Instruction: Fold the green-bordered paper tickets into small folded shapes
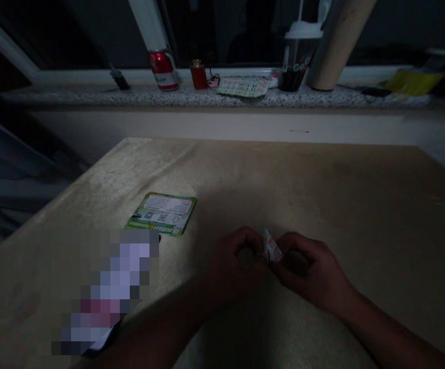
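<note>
Between my two hands is a small folded piece of printed paper (271, 247), white with orange and blue marks and pointed at the top. My left hand (235, 264) pinches its left side between thumb and fingers. On the other side, my right hand (311, 266) grips it the same way, fingers curled. Both hands are close together just over the table, and dim light hides the finer folds. Left of my left hand lies a flat green printed leaflet (163, 212) with small square codes on it.
A pixelated long object (110, 287) lies on the table (345, 189) beside my left forearm. Along the stone windowsill (130, 97) stand a red can (163, 69), a small orange jar (198, 75), a patterned packet (243, 87), a lidded cup (297, 56) and a tall tube (340, 43).
</note>
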Demonstrator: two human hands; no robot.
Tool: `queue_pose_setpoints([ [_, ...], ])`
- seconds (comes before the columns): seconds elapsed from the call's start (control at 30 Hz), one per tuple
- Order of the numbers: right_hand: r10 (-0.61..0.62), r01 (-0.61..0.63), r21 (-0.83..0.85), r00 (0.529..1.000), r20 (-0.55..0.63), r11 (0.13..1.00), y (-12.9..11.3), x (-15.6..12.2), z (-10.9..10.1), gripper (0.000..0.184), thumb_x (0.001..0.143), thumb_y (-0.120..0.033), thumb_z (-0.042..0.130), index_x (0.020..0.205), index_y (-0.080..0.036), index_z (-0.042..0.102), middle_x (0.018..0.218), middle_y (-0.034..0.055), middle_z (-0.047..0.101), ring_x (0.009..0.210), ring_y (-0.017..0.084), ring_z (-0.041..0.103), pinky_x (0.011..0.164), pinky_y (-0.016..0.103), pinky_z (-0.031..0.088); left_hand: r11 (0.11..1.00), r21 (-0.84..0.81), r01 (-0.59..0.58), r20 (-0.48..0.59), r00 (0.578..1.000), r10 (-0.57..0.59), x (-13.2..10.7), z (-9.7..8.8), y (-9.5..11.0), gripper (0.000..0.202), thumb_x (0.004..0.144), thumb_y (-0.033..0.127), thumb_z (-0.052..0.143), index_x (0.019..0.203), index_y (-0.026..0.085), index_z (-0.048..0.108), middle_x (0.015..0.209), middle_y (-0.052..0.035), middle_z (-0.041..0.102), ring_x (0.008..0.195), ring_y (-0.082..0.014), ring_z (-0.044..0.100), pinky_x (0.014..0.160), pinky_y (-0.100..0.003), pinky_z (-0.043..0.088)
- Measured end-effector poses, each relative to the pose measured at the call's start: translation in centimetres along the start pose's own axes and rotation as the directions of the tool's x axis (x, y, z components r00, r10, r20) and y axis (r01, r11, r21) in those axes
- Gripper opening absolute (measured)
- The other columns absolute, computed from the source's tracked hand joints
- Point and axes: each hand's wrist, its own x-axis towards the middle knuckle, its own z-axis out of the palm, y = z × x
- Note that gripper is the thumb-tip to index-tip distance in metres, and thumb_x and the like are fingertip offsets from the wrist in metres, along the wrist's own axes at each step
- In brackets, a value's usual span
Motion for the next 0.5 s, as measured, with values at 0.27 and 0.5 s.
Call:
queue_pose_setpoints([
  [0.27, -0.003, 0.006, 0.142, 1.000, -0.021, 0.990, 0.1, -0.1, -0.5, 0.012, 0.085, -0.024, 0.073, 0.076, -0.020, 0.066, 0.069, 0.0002, 0.066, 0.062, 0.013, 0.061, 0.055, 0.024, 0.049, 0.951, -0.283, 0.126, 0.087, 0.991, -0.106, 0.3, -0.3, -0.8, 0.021, 0.073, 0.018, 0.080, 0.081, 0.017, 0.060, 0.081, -0.0009, 0.065, 0.076, -0.0142, 0.062, 0.073, -0.027, 0.050],
  [0.5, -0.143, 0.141, 0.186, 0.990, -0.001, 0.972, -0.4, 0.2, -1.3, 0.017, 0.093, -0.018, 0.058, 0.086, -0.020, 0.073, 0.074, 0.0026, 0.070, 0.065, 0.015, 0.065, 0.058, 0.025, 0.052, 0.873, -0.449, 0.191, 0.114, 0.981, -0.156, 0.7, -0.6, -1.1, 0.019, 0.077, 0.022, 0.082, 0.085, 0.015, 0.067, 0.088, -0.0035, 0.072, 0.081, -0.0153, 0.067, 0.077, -0.027, 0.053],
])
